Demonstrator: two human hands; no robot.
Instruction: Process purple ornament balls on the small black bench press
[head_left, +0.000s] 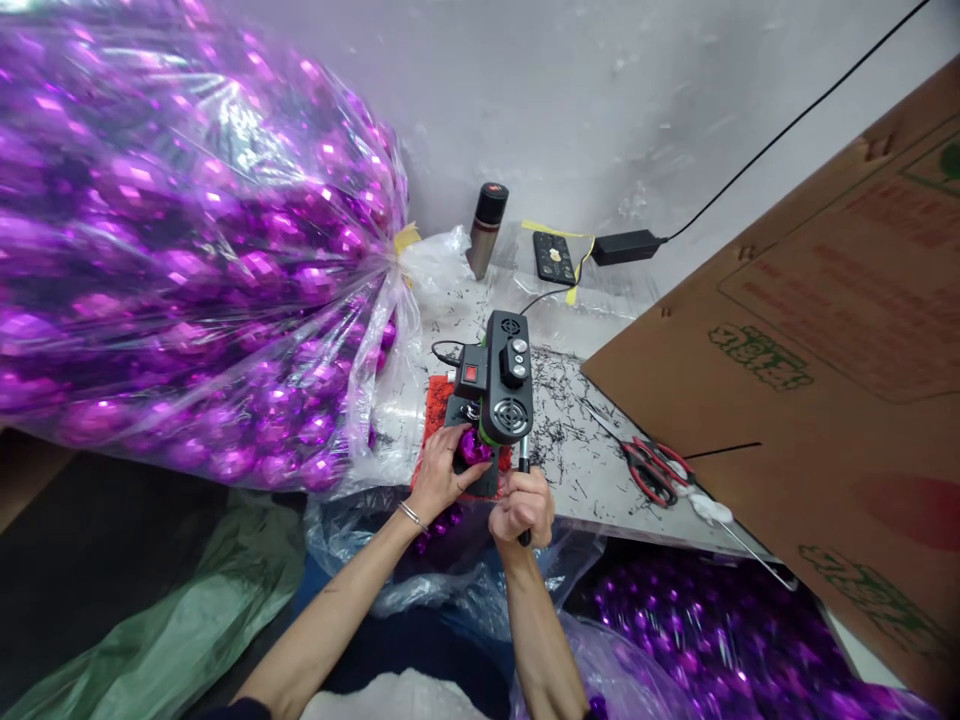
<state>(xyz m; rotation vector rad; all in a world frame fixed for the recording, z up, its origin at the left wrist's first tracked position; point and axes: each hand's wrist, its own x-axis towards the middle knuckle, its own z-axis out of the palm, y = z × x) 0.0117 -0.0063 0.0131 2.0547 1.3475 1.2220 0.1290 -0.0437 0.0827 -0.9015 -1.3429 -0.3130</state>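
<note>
A small black bench press machine [510, 375] stands on a red mat [436, 402] at the table's front edge. Thumb and fingers of my left hand [442, 472] grip a shiny purple ball [474, 447] beneath the machine's head. My right hand [523, 505] is wrapped round the black grip of the machine's lever [524, 464], which points down toward me. The machine's head covers part of the ball, so its contact with the ball is hidden.
A large clear bag of purple balls [187, 260] fills the left. Red-handled scissors [651, 470] lie right, beside a cardboard box [810, 350]. Behind are a flask [487, 230], a phone [553, 258] and a power adapter [626, 246]. Black scraps litter the table [562, 480].
</note>
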